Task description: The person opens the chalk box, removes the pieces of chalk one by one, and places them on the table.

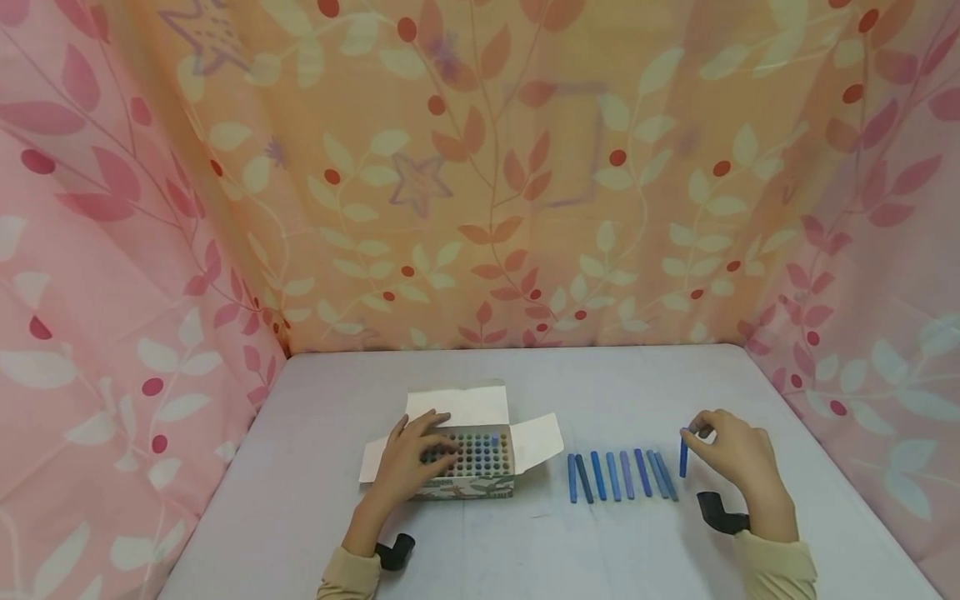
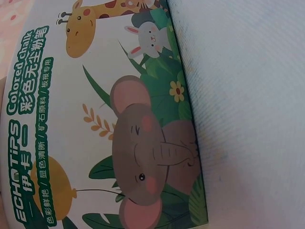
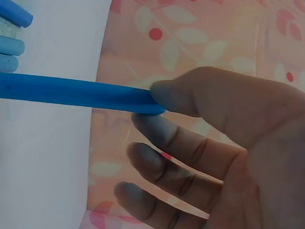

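In the head view my right hand point(image 1: 731, 450) pinches a blue chalk stick point(image 1: 683, 454) by its top end between thumb and fingertip. The right wrist view shows the same blue chalk point(image 3: 81, 93) in that pinch, the other fingers loosely bent and dusted blue. My left hand point(image 1: 416, 454) lies over the left part of the chalk box point(image 1: 480, 487), fingers spread above the chalk ends and covering some of them. Printed animals and "Colored chalk" show on the chalk box point(image 2: 95, 143) in the left wrist view. One blue chalk point(image 1: 495, 440) stands higher than the rest inside.
A row of several blue and violet chalk sticks point(image 1: 618, 476) lies on the white table point(image 1: 570, 550) between the box and my right hand. Open cardboard flaps point(image 1: 538, 442) spread from the box. Black wrist-camera mounts point(image 1: 722, 515) sit at both wrists. Patterned curtains point(image 1: 480, 250) enclose the table.
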`<state>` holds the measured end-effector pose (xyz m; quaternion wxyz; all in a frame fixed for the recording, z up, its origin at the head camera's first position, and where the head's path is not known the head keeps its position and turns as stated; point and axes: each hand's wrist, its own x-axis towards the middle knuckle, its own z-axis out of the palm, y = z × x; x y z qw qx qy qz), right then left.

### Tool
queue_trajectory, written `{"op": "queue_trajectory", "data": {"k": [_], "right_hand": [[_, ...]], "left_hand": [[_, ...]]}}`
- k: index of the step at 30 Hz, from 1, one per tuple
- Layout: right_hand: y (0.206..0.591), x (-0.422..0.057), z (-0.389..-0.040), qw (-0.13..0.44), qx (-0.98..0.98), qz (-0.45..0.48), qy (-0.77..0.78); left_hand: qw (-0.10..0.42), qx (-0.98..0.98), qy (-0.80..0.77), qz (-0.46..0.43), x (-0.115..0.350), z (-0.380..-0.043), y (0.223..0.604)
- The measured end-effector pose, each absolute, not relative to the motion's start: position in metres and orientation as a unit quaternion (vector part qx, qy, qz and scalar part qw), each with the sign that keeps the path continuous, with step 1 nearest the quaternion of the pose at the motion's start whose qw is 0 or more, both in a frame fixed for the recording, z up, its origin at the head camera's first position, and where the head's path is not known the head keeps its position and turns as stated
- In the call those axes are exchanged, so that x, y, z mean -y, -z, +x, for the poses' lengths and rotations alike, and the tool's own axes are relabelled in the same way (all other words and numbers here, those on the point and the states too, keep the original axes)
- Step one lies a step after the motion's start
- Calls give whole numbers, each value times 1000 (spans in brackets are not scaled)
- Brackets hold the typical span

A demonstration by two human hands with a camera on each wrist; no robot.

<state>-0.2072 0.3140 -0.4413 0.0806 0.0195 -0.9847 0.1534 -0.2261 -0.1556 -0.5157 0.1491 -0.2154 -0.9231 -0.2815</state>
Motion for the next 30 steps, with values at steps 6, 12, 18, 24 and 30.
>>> {"op": "queue_trajectory", "data": {"k": [6,12,18,24,30], "right_hand": [[447,-315,-211,37,988,23,-148],[458,-319,-215,-6,989,21,-148],[472,-321,-222,-12,989,6,-148],[484,-321,-229,-18,989,-12,-147],[498,-323,-232,-25,987,-12,-158]], "left_hand": [[156,921,282,-220,155,-226,515],[158,920,280,-223,156,-227,515],[159,919,283,-222,156,-227,515],[156,920,283,-220,156,-227,514],[151,921,285,-219,156,-226,515]]}}
